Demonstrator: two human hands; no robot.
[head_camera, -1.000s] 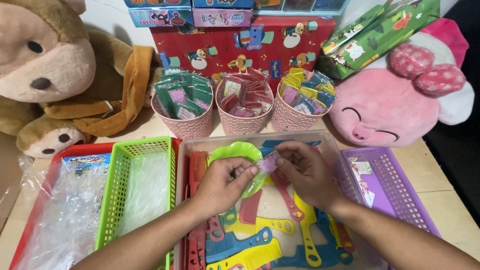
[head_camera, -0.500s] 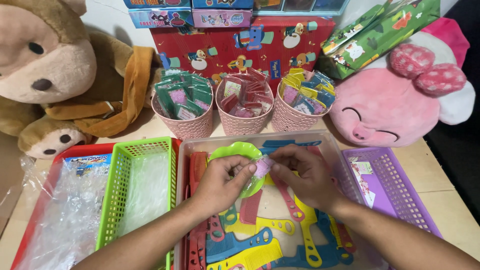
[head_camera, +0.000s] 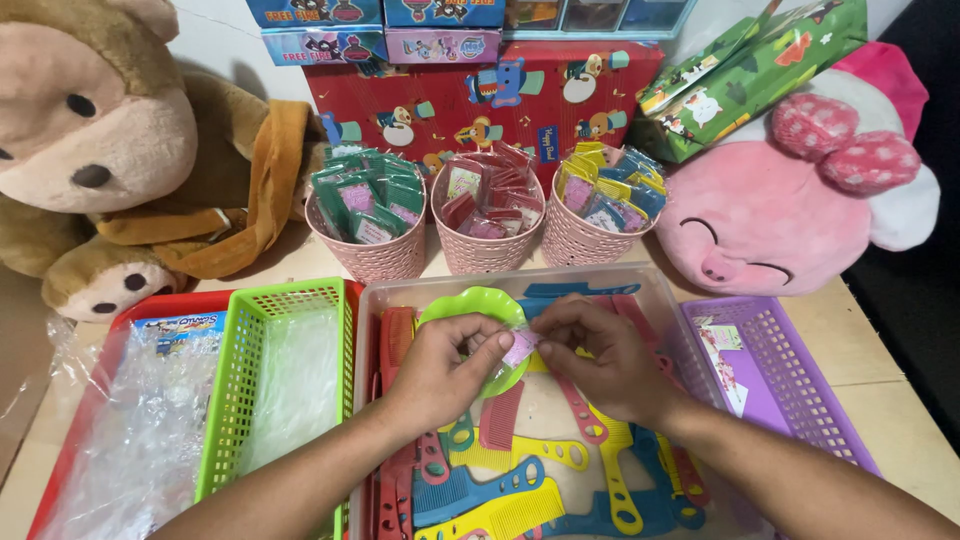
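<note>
The left hand (head_camera: 440, 368) grips a green plastic dish (head_camera: 478, 305); the right hand (head_camera: 600, 358) pinches a small pink packet (head_camera: 520, 347) between both hands, touching the dish's right edge.

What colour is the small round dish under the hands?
Bright green, seen clearly in the head view.

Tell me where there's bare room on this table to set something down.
Bare tabletop lies right of the purple basket, below the pink plush. A narrow strip runs between the three pink baskets and the green basket. The comb bin is crowded.
</note>
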